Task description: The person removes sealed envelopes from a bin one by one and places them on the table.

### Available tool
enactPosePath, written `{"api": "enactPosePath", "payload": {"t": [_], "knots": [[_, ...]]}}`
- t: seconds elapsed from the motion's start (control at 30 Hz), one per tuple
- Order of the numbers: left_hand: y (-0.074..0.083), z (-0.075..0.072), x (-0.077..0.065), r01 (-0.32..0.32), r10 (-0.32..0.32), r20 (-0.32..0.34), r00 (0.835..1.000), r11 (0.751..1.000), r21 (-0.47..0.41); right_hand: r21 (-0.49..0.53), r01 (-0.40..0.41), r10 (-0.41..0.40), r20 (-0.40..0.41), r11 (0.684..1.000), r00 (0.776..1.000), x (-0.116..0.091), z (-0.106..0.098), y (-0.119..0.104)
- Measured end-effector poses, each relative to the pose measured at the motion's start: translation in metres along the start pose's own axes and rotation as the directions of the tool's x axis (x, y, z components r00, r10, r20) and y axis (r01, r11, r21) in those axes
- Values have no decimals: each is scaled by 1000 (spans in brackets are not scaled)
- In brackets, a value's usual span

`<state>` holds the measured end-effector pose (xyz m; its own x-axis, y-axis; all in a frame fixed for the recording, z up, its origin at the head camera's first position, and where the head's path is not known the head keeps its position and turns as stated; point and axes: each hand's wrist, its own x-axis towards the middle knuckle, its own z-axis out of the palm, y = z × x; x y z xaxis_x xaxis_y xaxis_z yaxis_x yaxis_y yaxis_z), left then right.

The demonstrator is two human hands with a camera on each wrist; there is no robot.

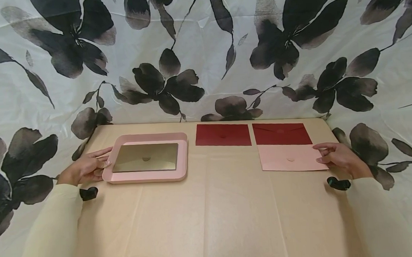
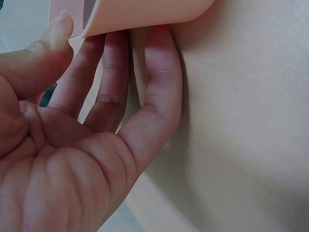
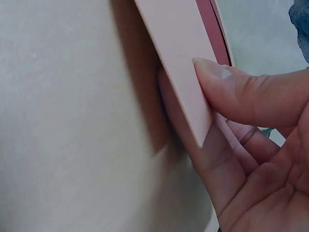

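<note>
At the left end of the table, my left hand grips the near-left side of a pink tray. Its thumb lies at the rim while the fingers reach beneath, as the left wrist view shows. A gold envelope lies inside the tray. On the right, my right hand pinches the right edge of a light pink envelope. In the right wrist view the thumb is above this envelope and fingers are below, with its edge raised off the table.
Two dark red envelopes lie along the table's back edge, one in the middle and one to its right, just behind the pink envelope. A beige cover spreads over the table. Behind hangs a white cloth with dark flowers.
</note>
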<state>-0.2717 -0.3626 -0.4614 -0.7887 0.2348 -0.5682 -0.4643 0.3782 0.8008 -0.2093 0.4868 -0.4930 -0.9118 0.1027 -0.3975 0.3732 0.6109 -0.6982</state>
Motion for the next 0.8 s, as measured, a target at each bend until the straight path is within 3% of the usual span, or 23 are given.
{"api": "enactPosePath", "payload": {"t": [0.27, 0.67, 0.8], "knots": [[2, 1, 0, 6, -6, 3, 1000, 1000, 2, -80, -1, 1, 4, 997, 1000, -1, 1, -7], [1, 0, 0, 19, -19, 7, 1000, 1000, 0, -91, -17, 16, -12, 996, 1000, 0, 6, -12], [1, -1, 1, 18, -18, 4, 1000, 1000, -18, -155, -13, 11, -13, 988, 1000, 1, 5, -12]]}}
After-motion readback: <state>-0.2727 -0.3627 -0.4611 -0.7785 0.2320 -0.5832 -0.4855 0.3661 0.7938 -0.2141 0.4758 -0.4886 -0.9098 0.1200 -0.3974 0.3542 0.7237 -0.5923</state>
